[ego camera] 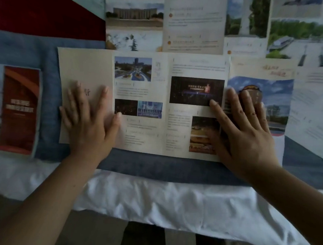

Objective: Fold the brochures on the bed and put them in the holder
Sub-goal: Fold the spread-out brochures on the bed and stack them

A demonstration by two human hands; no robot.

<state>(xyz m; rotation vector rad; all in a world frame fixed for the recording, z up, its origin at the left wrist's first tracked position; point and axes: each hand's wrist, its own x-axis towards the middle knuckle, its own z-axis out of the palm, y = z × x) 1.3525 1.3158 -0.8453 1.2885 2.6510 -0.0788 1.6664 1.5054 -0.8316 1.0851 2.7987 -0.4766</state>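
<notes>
An unfolded brochure [148, 102] with photos and text lies flat on the blue bed runner [153, 165] in front of me. My left hand [90, 117] rests flat, fingers spread, on its blank left panel. My right hand [244, 128] lies flat across the brochure's right edge, with the thumb on the dark photo and the fingers over a neighbouring sheet [260, 87]. A folded red brochure [19, 108] sits at the far left, on top of another folded one. No holder is in view.
More unfolded brochures [194, 21] overlap one another behind and to the right, reaching the frame's right edge. A dark red cloth [40, 6] covers the back left. White bedding [151, 198] hangs over the bed's near edge, with floor below.
</notes>
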